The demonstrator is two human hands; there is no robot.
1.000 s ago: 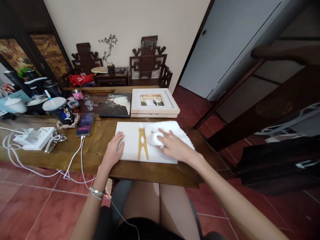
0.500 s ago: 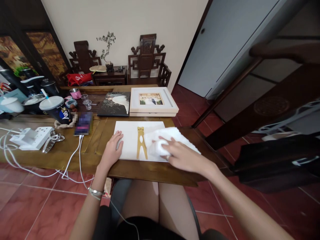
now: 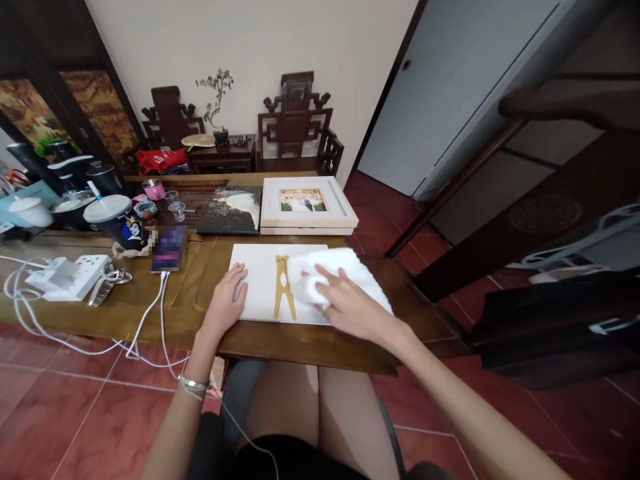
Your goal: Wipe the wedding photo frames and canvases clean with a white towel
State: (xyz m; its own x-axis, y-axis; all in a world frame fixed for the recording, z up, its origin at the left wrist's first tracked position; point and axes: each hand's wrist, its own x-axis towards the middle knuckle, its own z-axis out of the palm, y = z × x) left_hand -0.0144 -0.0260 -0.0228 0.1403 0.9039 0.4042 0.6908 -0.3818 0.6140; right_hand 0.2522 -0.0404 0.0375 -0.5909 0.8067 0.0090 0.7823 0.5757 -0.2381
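A white rectangular board [image 3: 257, 283] lies flat near the table's front edge. On it is a flat tan-yellow figure [image 3: 281, 277] with a cat-like head and two long legs; whether it is printed or a separate piece I cannot tell. My left hand [image 3: 229, 298] rests on the board's left edge, fingers stretched and thumb apart. A white cloth [image 3: 367, 283] covers the board's right part and hangs past its right side. My right hand [image 3: 345, 300] presses on this cloth, some of it bunched between the fingers.
Behind the board lie a dark picture panel [image 3: 231, 211] and a pale framed photo [image 3: 340, 200]. To the left are a phone [image 3: 169, 250] with charging cables, a power strip [image 3: 83, 277], glasses [image 3: 105, 283] and a lidded cup [image 3: 120, 220]. A wooden chair [image 3: 465, 200] stands at right.
My right hand has slid slightly left and away from me, and the cloth has shifted with it. My left hand stays on the board's left edge.
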